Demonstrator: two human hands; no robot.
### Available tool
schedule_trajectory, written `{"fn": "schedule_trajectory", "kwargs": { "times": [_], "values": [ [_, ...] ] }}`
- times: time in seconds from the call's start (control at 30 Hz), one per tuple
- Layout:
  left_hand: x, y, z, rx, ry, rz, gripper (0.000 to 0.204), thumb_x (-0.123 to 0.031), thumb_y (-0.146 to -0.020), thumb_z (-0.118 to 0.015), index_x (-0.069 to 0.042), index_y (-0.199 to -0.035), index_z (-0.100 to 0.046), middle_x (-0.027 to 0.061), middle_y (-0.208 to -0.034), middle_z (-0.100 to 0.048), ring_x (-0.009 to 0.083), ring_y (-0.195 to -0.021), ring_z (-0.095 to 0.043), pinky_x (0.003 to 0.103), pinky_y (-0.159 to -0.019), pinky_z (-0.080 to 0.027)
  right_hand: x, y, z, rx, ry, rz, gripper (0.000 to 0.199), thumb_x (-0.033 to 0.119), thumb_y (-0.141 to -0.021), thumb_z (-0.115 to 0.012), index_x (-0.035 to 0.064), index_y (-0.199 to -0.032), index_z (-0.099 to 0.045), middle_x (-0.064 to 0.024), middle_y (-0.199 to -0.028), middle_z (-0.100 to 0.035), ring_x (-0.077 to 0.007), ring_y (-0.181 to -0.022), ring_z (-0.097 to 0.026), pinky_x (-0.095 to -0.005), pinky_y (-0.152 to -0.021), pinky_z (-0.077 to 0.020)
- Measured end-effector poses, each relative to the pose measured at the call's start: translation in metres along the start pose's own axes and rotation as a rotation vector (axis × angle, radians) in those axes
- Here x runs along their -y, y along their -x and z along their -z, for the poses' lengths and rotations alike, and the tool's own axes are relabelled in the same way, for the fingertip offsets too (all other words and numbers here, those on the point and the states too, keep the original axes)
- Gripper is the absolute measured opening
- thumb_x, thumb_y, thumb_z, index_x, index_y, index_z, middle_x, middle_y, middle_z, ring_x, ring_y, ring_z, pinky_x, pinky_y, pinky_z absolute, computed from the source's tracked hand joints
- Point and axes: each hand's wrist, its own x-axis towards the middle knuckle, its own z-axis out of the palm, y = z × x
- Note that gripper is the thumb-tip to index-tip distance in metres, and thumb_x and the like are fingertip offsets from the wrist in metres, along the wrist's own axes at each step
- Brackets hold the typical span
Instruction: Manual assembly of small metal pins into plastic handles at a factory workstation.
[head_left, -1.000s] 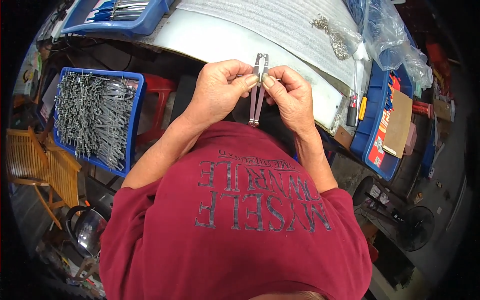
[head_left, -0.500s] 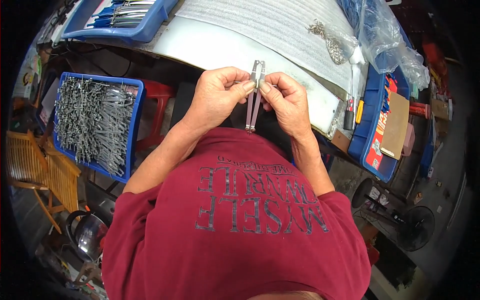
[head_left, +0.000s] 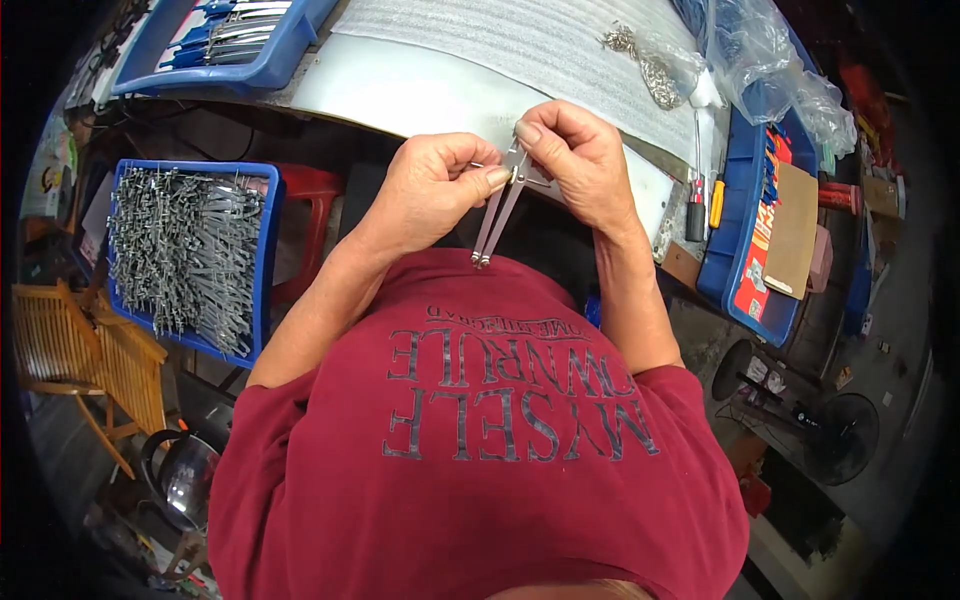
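Note:
A slim metal tool with two long hinged arms (head_left: 491, 232), like the frame of folding pliers, is up in front of my chest. Its joined lower ends point toward my shirt. Thumb and finger of my left hand (head_left: 435, 190) pinch it near the middle, by the hinge. My right hand (head_left: 580, 165) is closed at its upper end, thumb pressed against the fingers; that end is partly hidden by the fingertips. Both hands hover over the near edge of the white work board (head_left: 400, 90).
To my left is a blue crate (head_left: 268, 262) full of metal tool parts, by a red stool (head_left: 312, 190). A blue tray (head_left: 270, 75) of metal pieces stands at the far left. Screwdrivers (head_left: 697, 215), a blue bin (head_left: 722, 270) and plastic bags (head_left: 750, 60) lie right. Small metal parts (head_left: 657, 80) sit behind.
My right hand has moved up from the tool's middle to its upper end. The tool has tilted, its lower ends shifting a little left. My left hand keeps its pinch.

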Motion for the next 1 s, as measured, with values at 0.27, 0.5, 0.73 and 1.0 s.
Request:
{"fn": "schedule_trajectory", "kwargs": {
  "times": [0.27, 0.5, 0.73, 1.0],
  "values": [
    [0.002, -0.004, -0.004, 0.159, 0.258, 0.055, 0.020, -0.015, -0.085, -0.052, 0.002, -0.095, -0.055, 0.0047, -0.082, -0.059, 0.0089, -0.070, -0.056, 0.020, -0.061, -0.044, 0.000, 0.004, 0.001, -0.111, 0.050, 0.069, 0.012, 0.013, -0.083, -0.056, 0.0006, -0.082, -0.056, 0.0026, -0.065, -0.051, -0.0033, -0.055, -0.042, -0.0164, -0.048, -0.0336],
    [0.006, -0.002, -0.010, 0.210, 0.303, 0.192, 0.024, -0.022, -0.088, -0.046, 0.000, -0.089, -0.055, 0.0007, -0.069, -0.056, 0.0046, -0.053, -0.049, 0.016, -0.048, -0.039, -0.006, 0.009, -0.002, -0.229, 0.032, 0.090, 0.012, 0.011, -0.082, -0.057, -0.0005, -0.078, -0.056, 0.0014, -0.064, -0.051, -0.0048, -0.060, -0.043, -0.0192, -0.053, -0.0373],
    [0.006, -0.002, -0.008, 0.248, 0.356, 0.194, 0.023, -0.020, -0.089, -0.045, 0.000, -0.087, -0.055, -0.0012, -0.066, -0.051, 0.0037, -0.054, -0.045, 0.015, -0.047, -0.036, -0.006, 0.010, -0.003, -0.236, -0.031, 0.103, 0.011, 0.010, -0.082, -0.056, -0.0002, -0.079, -0.056, 0.0009, -0.067, -0.053, -0.0051, -0.062, -0.045, -0.0192, -0.055, -0.0387],
    [0.007, -0.002, -0.008, -0.148, -0.552, -0.480, 0.010, -0.007, -0.081, -0.052, 0.000, -0.088, -0.053, 0.0086, -0.065, -0.049, 0.0232, -0.056, -0.050, 0.032, -0.052, -0.040, -0.004, 0.011, -0.006, -0.247, -0.030, 0.119, 0.015, 0.015, -0.084, -0.055, -0.0005, -0.086, -0.057, -0.0009, -0.067, -0.055, -0.0057, -0.055, -0.045, -0.0181, -0.051, -0.0377]
  ]
}}
